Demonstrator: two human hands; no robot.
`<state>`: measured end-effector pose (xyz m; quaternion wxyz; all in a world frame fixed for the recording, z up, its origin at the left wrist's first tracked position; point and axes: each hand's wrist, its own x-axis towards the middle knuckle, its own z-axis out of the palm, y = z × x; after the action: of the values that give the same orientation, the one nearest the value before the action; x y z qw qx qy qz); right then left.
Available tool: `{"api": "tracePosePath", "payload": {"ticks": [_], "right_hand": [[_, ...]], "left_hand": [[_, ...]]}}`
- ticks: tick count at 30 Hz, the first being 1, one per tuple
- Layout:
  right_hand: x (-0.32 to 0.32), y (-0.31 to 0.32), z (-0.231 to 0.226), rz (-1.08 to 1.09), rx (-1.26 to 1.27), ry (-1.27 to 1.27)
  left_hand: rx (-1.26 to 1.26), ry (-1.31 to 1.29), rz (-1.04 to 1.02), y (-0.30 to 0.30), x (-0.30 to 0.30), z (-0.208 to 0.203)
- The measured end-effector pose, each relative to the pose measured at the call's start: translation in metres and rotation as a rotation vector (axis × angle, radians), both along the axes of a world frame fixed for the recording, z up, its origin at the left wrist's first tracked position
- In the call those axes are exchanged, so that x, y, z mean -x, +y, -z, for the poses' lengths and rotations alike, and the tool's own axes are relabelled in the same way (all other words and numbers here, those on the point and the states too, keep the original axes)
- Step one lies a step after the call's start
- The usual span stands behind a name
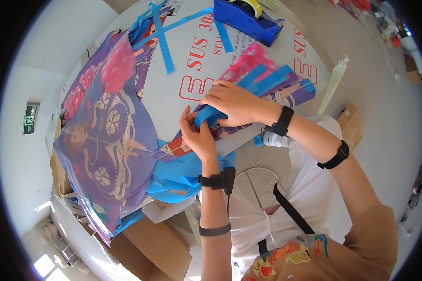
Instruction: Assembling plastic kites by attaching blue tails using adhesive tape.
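Observation:
A folded printed kite [290, 93], purple and pink with blue strips along it, lies slantwise across the table in front of me. My right hand [234, 103] is closed over a bunched blue ribbon [208, 114] on top of it. Thumb and fingers of my left hand [199, 136] pinch the near left end of that ribbon, close beside the right hand. The fingertips are partly hidden. To the left, another purple printed kite [112, 122] with a thin spine stick is spread over the table's edge, and its point reaches under my left wrist.
A blue tape dispenser [251, 18] stands at the far side of the white printed tabletop [169, 89]. Loose blue strips [162, 42] lie at the far left. More blue ribbon [178, 175] hangs by my left forearm. Cardboard boxes [159, 243] stand below; pale thin sticks [334, 84] are at right.

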<state>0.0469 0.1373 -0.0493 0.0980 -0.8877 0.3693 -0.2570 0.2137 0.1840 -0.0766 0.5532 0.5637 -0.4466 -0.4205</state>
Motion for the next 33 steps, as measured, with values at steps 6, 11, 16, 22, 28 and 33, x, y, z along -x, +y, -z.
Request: {"api": "tracePosePath", "payload": {"ticks": [6, 11, 16, 22, 28, 33], "right_hand": [[-0.003, 0.001, 0.005, 0.102, 0.085, -0.024], [0.033, 0.001, -0.009, 0.136, 0.210, 0.081], [0.072, 0.009, -0.030, 0.148, 0.319, 0.324], [0.108, 0.021, -0.041, 0.350, 0.359, 0.511], [0.112, 0.032, -0.009, 0.411, 0.211, 0.513], [0.122, 0.042, -0.013, 0.429, -0.015, 0.434]], "left_hand": [[-0.014, -0.117, -0.011, 0.000, 0.000, -0.001], [-0.065, -0.065, -0.059, -0.002, 0.001, -0.001], [-0.078, -0.073, -0.090, -0.002, 0.005, -0.003], [-0.065, -0.086, -0.130, -0.002, 0.007, -0.001], [-0.039, -0.124, -0.154, -0.004, 0.008, 0.005], [-0.054, -0.121, -0.173, -0.004, 0.009, 0.005]]}}
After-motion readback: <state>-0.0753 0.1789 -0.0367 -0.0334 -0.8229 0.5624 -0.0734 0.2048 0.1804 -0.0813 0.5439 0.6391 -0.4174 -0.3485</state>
